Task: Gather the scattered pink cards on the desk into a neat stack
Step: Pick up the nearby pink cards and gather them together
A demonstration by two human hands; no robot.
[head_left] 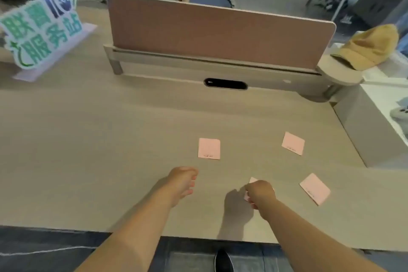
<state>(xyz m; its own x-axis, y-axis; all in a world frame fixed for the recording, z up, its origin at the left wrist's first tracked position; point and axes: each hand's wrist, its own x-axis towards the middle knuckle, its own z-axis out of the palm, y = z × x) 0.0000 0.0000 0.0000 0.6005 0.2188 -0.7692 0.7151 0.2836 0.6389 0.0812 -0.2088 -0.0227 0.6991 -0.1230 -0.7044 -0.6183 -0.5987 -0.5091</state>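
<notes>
The right hand (260, 192) is nearest the tabletop (110, 139) edge, curled down over a pink card (252, 180); only one corner and an edge peek out from under the fingers, so the grip seems closed on it, though whether the card has left the surface cannot be told. The left hand (182, 183) hovers just beside, loosely half-open, holding nothing.

To the right lies a second card (315, 188), skewed. Farther out, a third card (209, 148) sits ahead of the left hand and a fourth card (293, 143) lies well to the right, tilted. All four are apart; no stack exists yet.

Risks, as I judge them: flat thin cards give little edge to catch, so a pinch may slide one away or bend it. Cards lying at different angles could make a crooked stack unless squared. A reach to the far right card while gripping others may fan or drop them.

Beyond stand a divider (220, 33), a sign (42, 28) and a cap (371, 47).
</notes>
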